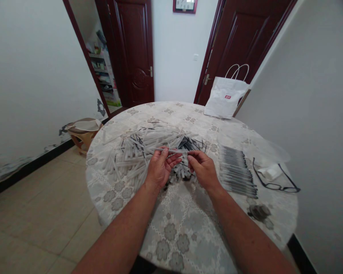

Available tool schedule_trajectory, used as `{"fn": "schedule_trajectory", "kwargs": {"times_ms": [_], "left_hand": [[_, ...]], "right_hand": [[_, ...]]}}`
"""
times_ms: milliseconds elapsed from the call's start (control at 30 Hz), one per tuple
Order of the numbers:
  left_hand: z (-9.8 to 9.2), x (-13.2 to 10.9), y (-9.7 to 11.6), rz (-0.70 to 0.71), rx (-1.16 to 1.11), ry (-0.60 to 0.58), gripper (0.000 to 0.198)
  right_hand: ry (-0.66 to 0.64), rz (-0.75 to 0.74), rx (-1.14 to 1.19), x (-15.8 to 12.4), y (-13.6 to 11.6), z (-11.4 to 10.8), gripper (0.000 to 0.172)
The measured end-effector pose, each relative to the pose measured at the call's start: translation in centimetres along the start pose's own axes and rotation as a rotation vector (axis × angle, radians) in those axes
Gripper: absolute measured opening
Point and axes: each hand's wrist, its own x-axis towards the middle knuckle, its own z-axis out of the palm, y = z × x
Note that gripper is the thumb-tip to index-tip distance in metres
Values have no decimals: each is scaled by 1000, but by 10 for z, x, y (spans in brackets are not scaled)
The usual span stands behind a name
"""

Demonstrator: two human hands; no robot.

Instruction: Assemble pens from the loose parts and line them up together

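Between my two hands, above the table, a thin translucent pen barrel (173, 150) lies nearly level. My left hand (161, 166) pinches it between thumb and index finger, palm turned up and the other fingers loosely curled. At the barrel's right end, the thumb and fingers of my right hand (202, 167) are closed together; any small part inside that pinch is hidden. Behind and left of my hands spreads a loose heap of clear pen barrels (131, 152). Thin black pen parts (188, 143) lie bunched just beyond my fingers.
Right of my hands lies a neat row of pens with dark ends (236, 169). Farther right are black-framed glasses (274, 186), a crumpled white packet (270, 172) and a small dark object (259, 212). A white paper bag (225, 101) stands at the back of the round table (171, 108).
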Motion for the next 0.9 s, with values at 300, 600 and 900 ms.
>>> {"fn": "schedule_trajectory", "kwargs": {"times_ms": [300, 600, 900], "left_hand": [[5, -4, -1, 21, 69, -48, 36], [4, -4, -4, 37, 99, -69, 36], [3, -3, -4, 39, 131, -82, 36]], "right_hand": [[42, 19, 99, 1, 0, 5, 28], [7, 8, 104, 0, 1, 5, 25], [-3, 34, 157, 0, 0, 4, 25]]}}
